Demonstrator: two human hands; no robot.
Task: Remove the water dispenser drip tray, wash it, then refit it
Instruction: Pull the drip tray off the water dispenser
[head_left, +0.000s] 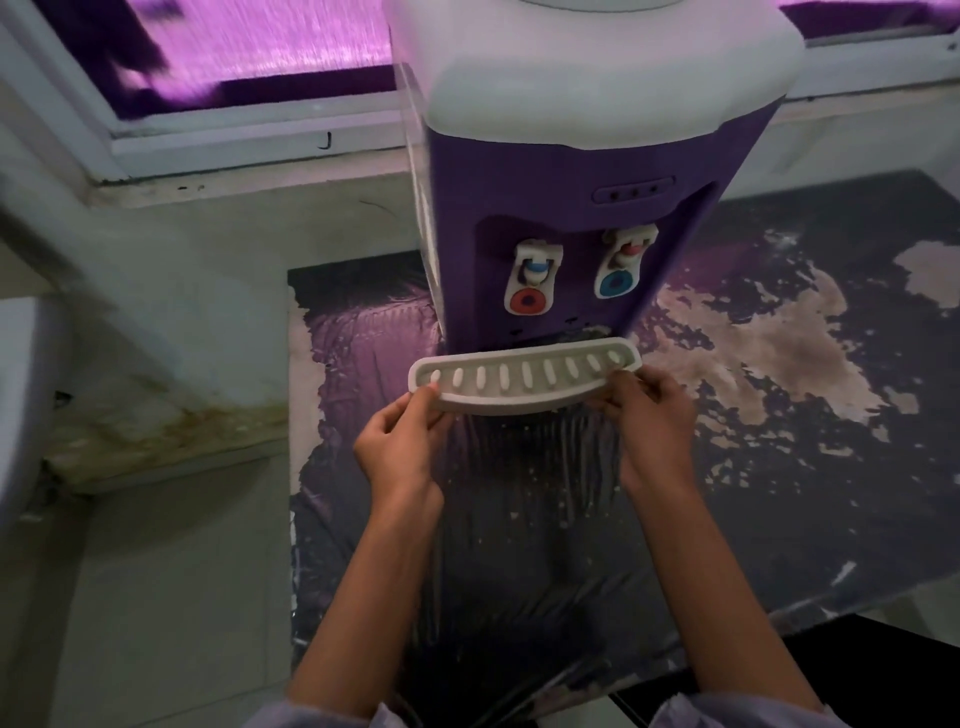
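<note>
Wall and ledge, far left: a stained ledge (156, 426) runs beside the worn counter (779, 467); neither figures in the handling.
Left hand: the left hand (400, 441) is closed on the tray's left end, thumb on the top rim, fingers curled beneath.
Drip tray: the white drip tray (524, 376) sits at the foot of the dispenser, level, its curved front edge towards the person and its slotted grille facing up.
Seating: the back edge lies against or just inside the recess under the taps; whether it is engaged or already free cannot be told.
Dispenser: the purple dispenser (561, 171) stands upright on the counter, the red tap (530, 283) and blue tap (621, 270) directly above the tray.
Right hand: the right hand (649, 410) is pinched on the tray's right end, thumb above, fingers below.
Step in hand, as judged: moving the tray at its slot; removal or refitting cannot be settled from this view.
Method advised: move both ends evenly and straight along the slot so the tray does not jam askew.
Method advised: keep it level, since any water held under the grille would spill onto the counter.
Risk: uneven force at one end could flex the thin plastic or shift the dispenser.
</note>
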